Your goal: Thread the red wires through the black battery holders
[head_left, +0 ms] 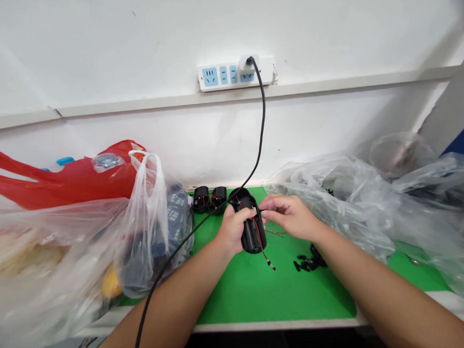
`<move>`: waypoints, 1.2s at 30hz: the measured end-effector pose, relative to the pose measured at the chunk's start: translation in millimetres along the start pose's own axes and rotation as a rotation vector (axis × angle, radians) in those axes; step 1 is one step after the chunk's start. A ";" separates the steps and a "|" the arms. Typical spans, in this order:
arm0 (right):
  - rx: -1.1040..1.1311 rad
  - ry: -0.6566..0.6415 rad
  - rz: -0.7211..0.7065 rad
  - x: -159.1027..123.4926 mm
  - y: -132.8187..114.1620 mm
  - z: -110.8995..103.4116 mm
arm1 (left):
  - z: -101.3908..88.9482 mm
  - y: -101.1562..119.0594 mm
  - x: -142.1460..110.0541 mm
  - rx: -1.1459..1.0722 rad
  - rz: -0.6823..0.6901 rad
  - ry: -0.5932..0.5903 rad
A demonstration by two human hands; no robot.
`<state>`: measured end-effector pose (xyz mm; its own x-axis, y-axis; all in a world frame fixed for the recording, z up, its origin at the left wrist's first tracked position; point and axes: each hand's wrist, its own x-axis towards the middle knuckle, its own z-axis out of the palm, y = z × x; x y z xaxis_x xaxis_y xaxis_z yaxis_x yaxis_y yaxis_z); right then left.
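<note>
My left hand [234, 226] is closed round a black plastic housing [252, 235], its thumb lying across the front. Thin red and black wires run down the housing, and a small connector [271, 265] dangles below its lower end. At the housing's right edge, my right hand [285, 212] pinches with thumb and forefinger; a small dark piece seems to be between the fingertips, too small to name. Thin loose wires [275, 233] show just under the right hand. Small black plastic parts [308, 263] lie in a pile below the right wrist.
Two black round housings with wires [210, 199] stand behind my left hand. A black cable [196, 228] hangs from the power strip [227, 74] across the green mat [268, 300]. Plastic bags [149, 224] crowd the left; clear bags [344, 205] lie at right.
</note>
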<state>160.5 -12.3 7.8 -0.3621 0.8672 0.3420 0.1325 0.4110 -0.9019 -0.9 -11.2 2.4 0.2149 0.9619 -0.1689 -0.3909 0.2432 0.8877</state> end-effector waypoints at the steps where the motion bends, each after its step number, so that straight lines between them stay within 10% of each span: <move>1: 0.066 0.022 0.040 0.3 1.9 1.1 | 0.5 0.2 -0.4 0.000 0.007 0.001; 15: 0.326 0.064 0.314 1.8 -3.6 -6.5 | -0.8 -6.8 0.6 0.067 0.066 0.023; 36: 0.219 0.063 0.297 0.4 1.3 -8.5 | 0.9 -5.9 -0.7 0.134 0.106 -0.030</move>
<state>168.3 -9.0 8.9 -0.2792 0.9579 0.0664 0.0200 0.0749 -0.9970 2.0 -13.5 -2.4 0.2062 0.9767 -0.0598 -0.2901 0.1194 0.9495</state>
